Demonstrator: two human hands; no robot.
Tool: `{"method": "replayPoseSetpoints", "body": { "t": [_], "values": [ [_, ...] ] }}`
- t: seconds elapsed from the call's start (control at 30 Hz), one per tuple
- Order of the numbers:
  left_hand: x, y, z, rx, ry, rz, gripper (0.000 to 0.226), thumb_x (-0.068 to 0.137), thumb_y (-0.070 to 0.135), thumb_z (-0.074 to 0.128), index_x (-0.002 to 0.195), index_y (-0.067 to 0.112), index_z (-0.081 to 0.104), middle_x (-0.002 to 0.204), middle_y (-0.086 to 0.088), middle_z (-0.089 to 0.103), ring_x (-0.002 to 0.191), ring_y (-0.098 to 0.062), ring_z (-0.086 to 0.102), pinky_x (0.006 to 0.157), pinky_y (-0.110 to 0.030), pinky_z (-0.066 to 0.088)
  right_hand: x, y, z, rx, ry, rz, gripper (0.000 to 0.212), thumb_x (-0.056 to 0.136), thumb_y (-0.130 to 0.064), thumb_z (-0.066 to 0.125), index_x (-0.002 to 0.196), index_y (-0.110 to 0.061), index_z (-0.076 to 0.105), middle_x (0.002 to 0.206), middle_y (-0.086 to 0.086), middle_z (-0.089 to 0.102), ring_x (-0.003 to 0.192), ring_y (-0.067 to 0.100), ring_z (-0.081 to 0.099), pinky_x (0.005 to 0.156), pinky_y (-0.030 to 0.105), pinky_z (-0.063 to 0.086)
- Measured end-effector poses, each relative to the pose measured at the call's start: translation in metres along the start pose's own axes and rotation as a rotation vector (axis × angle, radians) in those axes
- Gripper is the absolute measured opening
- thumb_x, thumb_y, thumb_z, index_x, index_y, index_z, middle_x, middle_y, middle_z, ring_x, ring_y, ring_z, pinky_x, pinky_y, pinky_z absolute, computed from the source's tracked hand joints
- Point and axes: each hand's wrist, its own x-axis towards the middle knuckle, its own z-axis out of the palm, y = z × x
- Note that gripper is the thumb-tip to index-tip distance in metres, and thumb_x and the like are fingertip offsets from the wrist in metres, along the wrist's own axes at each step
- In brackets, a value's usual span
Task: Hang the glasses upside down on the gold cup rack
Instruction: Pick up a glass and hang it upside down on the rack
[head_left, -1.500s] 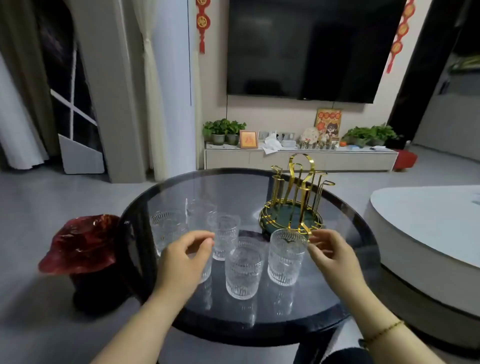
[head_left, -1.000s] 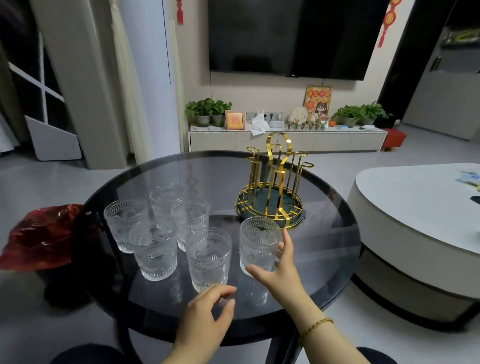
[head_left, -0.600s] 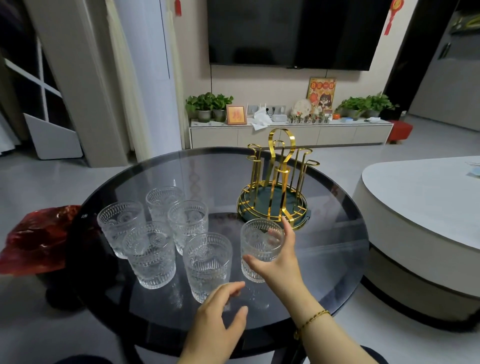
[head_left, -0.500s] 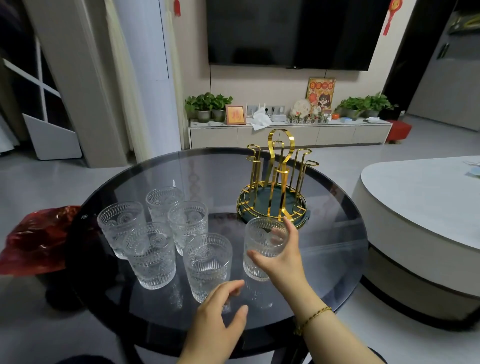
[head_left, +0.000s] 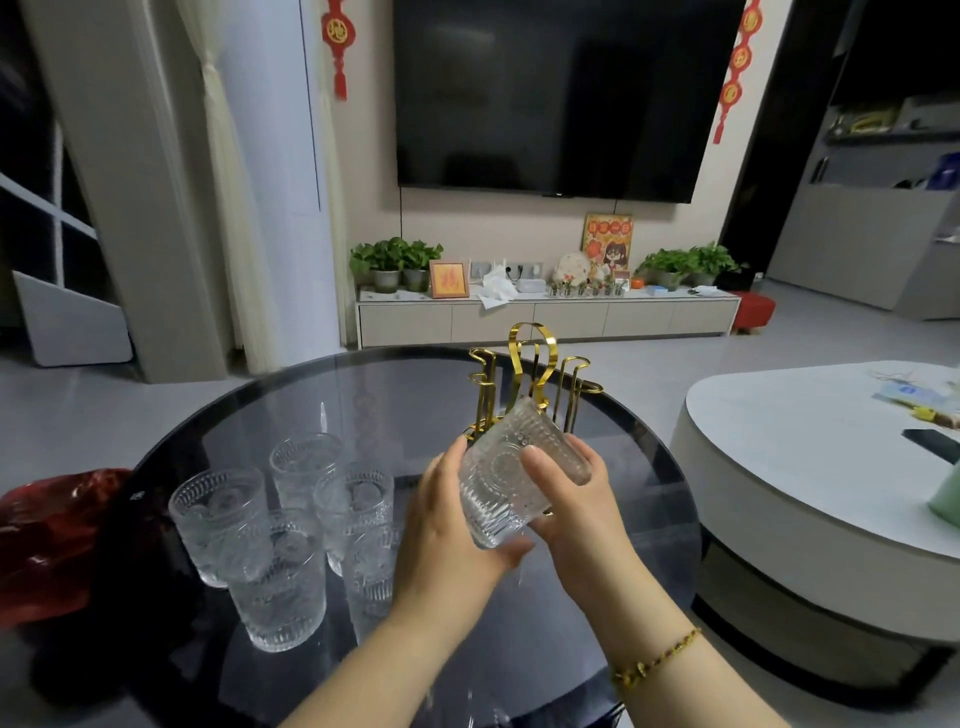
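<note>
A: How many glasses do you count?

B: Six. One glass is up in the air, tilted, held between both hands in front of the gold cup rack. The other five glasses stand upright in a tight cluster on the round glass table, toward its left edge.

A: Which hand has the lifted one?

B: Both. The left hand cups it from the left and underneath, fingers wrapped around its lower end. The right hand grips it from the right, thumb laid across the patterned side facing the camera and fingers curled behind. Which end is the mouth I cannot tell for sure; it leans with its upper end toward the rack.

A: And the rack itself?

B: One rack, standing near the far edge of the table, right of centre. Its prongs are bare, with no glass hung on them. Its base is mostly hidden behind the held glass and the hands.

A: Anything on the wrists?

B: One gold bracelet, on the right wrist.

A: Anything else near the table?

B: A red glossy object sits just off the table's left edge, and a white rounded table stands well apart to the right.
</note>
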Motion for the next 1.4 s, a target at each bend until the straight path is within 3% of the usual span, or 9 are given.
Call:
{"method": "replayPoseSetpoints", "body": {
  "t": [0.13, 0.27, 0.5, 0.63, 0.73, 0.83, 0.97, 1.1, 1.4],
  "values": [
    [0.022, 0.000, -0.013, -0.081, -0.089, -0.038, 0.090, 0.055, 0.023, 0.080, 0.126, 0.037, 0.025, 0.117, 0.015, 0.035, 0.108, -0.006, 0.040, 0.082, -0.015, 0.033, 0.008, -0.004, 0.008, 0.046, -0.036, 0.022, 0.068, 0.070, -0.015, 0.067, 0.128, -0.008, 0.033, 0.125, 0.020, 0.052, 0.106, 0.032, 0.058, 0.087, 0.048, 0.051],
    [0.038, -0.006, -0.026, -0.208, -0.196, -0.073, 0.073, 0.055, 0.018, 0.081, 0.098, 0.048, 0.031, 0.109, 0.016, 0.045, 0.094, -0.006, 0.054, 0.071, -0.016, 0.043, 0.017, -0.004, 0.016, 0.118, -0.081, 0.082, 0.070, 0.069, -0.020, 0.065, 0.129, -0.006, 0.031, 0.129, 0.022, 0.049, 0.105, 0.034, 0.059, 0.091, 0.054, 0.048],
    [0.065, -0.023, -0.039, -0.339, -0.102, -0.112, 0.061, 0.050, 0.008, 0.082, 0.089, 0.038, 0.045, 0.099, 0.013, 0.057, 0.089, -0.001, 0.056, 0.057, -0.005, 0.045, 0.039, -0.001, 0.027, -0.020, -0.135, 0.087, 0.079, 0.065, -0.043, 0.064, 0.131, -0.015, 0.030, 0.129, 0.012, 0.048, 0.105, 0.023, 0.058, 0.097, 0.045, 0.046],
    [0.085, -0.028, -0.056, -0.280, -0.070, -0.098, 0.062, 0.052, 0.004, 0.081, 0.090, 0.038, 0.045, 0.097, 0.018, 0.053, 0.087, 0.004, 0.051, 0.057, 0.000, 0.042, 0.069, -0.012, 0.019, -0.318, 0.144, -0.194, 0.049, 0.083, -0.036, 0.051, 0.125, -0.017, 0.033, 0.126, 0.008, 0.048, 0.100, 0.011, 0.050, 0.084, 0.022, 0.043],
    [0.098, -0.033, -0.067, -0.217, -0.056, -0.107, 0.067, 0.052, 0.007, 0.082, 0.101, 0.033, 0.045, 0.099, 0.015, 0.054, 0.089, -0.001, 0.053, 0.066, -0.009, 0.042, 0.106, -0.023, 0.012, -0.476, 0.269, -0.293, 0.052, 0.085, -0.022, 0.054, 0.129, -0.015, 0.028, 0.138, 0.011, 0.035, 0.122, 0.022, 0.038, 0.102, 0.036, 0.038],
    [0.109, -0.038, -0.076, -0.156, -0.042, -0.123, 0.068, 0.052, 0.009, 0.083, 0.104, 0.033, 0.046, 0.109, 0.003, 0.054, 0.097, -0.015, 0.054, 0.082, -0.027, 0.041, 0.140, -0.033, 0.015, -0.568, 0.259, -0.252, 0.057, 0.088, -0.013, 0.049, 0.135, -0.016, 0.017, 0.140, 0.012, 0.032, 0.113, 0.023, 0.045, 0.089, 0.035, 0.044],
    [0.124, -0.042, -0.082, -0.070, -0.044, -0.112, 0.066, 0.051, 0.015, 0.083, 0.101, 0.037, 0.045, 0.110, 0.004, 0.053, 0.095, -0.013, 0.054, 0.076, -0.026, 0.042, 0.168, -0.032, 0.014, -0.617, 0.200, -0.166, 0.046, 0.091, -0.007, 0.038, 0.134, -0.015, 0.024, 0.091, 0.008, 0.052, 0.061, 0.012, 0.046, 0.049, 0.020, 0.037],
    [0.140, -0.041, -0.086, 0.005, -0.060, -0.124, 0.067, 0.050, 0.020, 0.084, 0.102, 0.037, 0.046, 0.112, 0.001, 0.055, 0.099, -0.021, 0.057, 0.086, -0.035, 0.045, 0.169, -0.026, 0.006, -0.698, 0.152, -0.233, 0.038, 0.092, -0.006, 0.032, 0.129, -0.014, 0.038, 0.094, 0.010, 0.050, 0.061, 0.009, 0.046, 0.047, 0.015, 0.037],
    [0.209, -0.011, -0.078, 0.322, -0.188, -0.006, 0.079, 0.050, 0.029, 0.082, 0.119, 0.024, 0.044, 0.127, -0.004, 0.052, 0.102, -0.020, 0.050, 0.082, -0.028, 0.036, 0.158, -0.023, -0.009, -0.756, 0.100, -0.340, 0.035, 0.092, -0.009, 0.037, 0.125, -0.015, 0.044, 0.090, 0.008, 0.053, 0.068, 0.016, 0.051, 0.057, 0.023, 0.042]
  ]
}}
